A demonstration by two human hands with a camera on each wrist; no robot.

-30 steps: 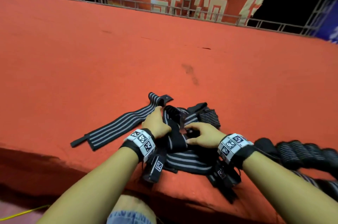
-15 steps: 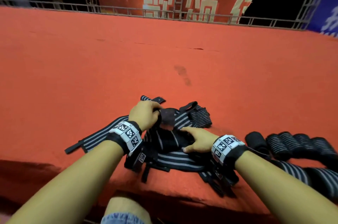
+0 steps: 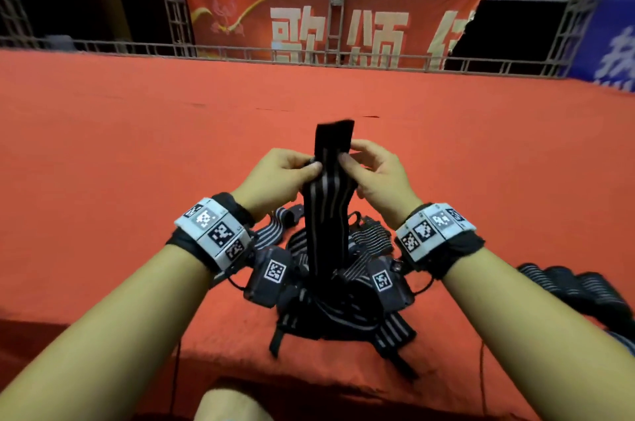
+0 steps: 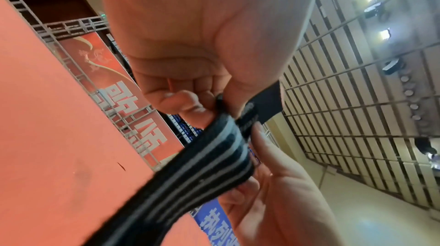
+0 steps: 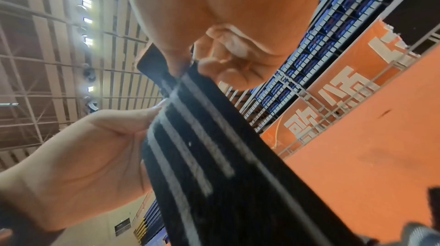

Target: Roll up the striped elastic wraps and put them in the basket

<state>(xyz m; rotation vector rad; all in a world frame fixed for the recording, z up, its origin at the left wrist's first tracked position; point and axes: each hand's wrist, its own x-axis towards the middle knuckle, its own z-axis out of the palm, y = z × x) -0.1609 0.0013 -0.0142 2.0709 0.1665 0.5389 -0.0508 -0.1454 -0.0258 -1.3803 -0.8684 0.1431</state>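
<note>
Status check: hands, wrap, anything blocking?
Left hand and right hand pinch one striped wrap, upright, unrolled. Loose wraps heaped below. Basket not visible.

Both hands have come up off the pile of wraps (image 3: 340,310). 1 s ago the left hand (image 3: 275,176) and right hand (image 3: 378,176) were low on that pile, fingers among the loose straps; now they are raised above it, facing each other. Between them 1 striped wrap (image 3: 326,214) has been lifted out of the pile and hangs upright, its plain black end (image 3: 335,135) sticking up past the fingertips, each hand pinching an edge near the top. Its lower length trails down into the pile.
</note>
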